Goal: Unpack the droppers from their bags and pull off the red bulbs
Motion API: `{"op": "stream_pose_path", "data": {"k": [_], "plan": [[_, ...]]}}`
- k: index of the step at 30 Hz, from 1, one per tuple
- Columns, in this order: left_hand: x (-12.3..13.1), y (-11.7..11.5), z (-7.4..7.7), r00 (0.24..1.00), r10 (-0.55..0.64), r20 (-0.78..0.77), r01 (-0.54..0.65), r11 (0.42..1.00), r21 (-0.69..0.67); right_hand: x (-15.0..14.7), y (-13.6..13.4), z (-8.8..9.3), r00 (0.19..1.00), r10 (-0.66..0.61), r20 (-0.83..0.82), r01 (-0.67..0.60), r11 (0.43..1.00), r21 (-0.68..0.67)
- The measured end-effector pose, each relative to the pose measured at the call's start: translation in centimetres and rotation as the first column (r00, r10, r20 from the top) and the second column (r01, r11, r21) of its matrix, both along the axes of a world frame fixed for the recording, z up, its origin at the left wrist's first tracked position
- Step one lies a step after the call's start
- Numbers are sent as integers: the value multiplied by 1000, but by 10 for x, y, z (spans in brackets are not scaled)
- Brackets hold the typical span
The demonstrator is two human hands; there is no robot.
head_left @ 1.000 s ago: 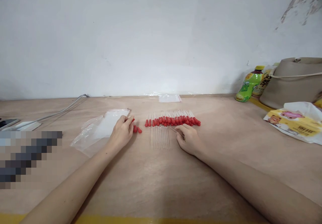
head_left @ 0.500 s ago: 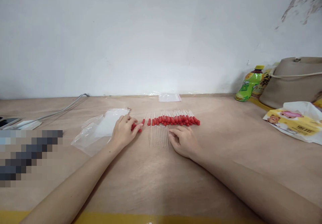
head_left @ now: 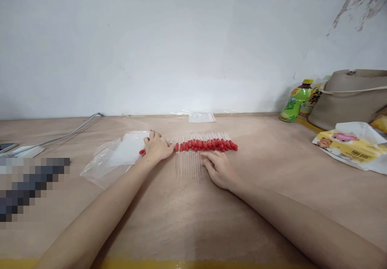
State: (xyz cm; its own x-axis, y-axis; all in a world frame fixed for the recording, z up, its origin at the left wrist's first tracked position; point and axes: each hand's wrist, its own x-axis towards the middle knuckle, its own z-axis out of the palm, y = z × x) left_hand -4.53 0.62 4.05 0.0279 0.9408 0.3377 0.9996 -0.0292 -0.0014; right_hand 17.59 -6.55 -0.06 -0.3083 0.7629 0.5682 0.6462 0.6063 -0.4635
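Neatly, a dense row of rounded, matte red bulbs (head_left: 208, 144) with slender, pale stems (head_left: 218, 135) lies across the middle of the wood-toned table (head_left: 175, 216), between and just beyond your two bare hands. Below it, a comb-like rank of thin, clear tubes (head_left: 188, 166) lies side by side, glossy and straight, their lower ends narrowing to fine points.

Your right hand (head_left: 220, 169) rests at the right end of that rank, fingers curved and fingertips close to the last tube; whether the grip pinches it, you cannot tell from here. Your left hand (head_left: 157, 147) arches palm down at the left end of the red row, with loose red pieces (head_left: 142, 152) peeking out beside it; its grip is hidden, so its state cannot be told.

Next to your left wrist spreads a crinkled, see-through plastic bag (head_left: 98, 165) over the table. Off to your right stand a green-labelled bottle (head_left: 294, 103) and a smooth taupe handbag (head_left: 347, 104), behind a creased, printed wrapper (head_left: 344, 138).
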Motion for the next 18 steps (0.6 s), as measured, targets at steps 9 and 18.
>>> {"op": "stream_pose_path", "data": {"k": [9, 18], "plan": [[6, -42, 12, 986, -148, -72, 162, 947, 278, 6, -3, 4, 996, -21, -92, 29, 997, 77], [25, -82, -19, 749, -658, -76, 633, 676, 378, 30, -3, 4, 993, 77, 89, -97, 965, 245]]}}
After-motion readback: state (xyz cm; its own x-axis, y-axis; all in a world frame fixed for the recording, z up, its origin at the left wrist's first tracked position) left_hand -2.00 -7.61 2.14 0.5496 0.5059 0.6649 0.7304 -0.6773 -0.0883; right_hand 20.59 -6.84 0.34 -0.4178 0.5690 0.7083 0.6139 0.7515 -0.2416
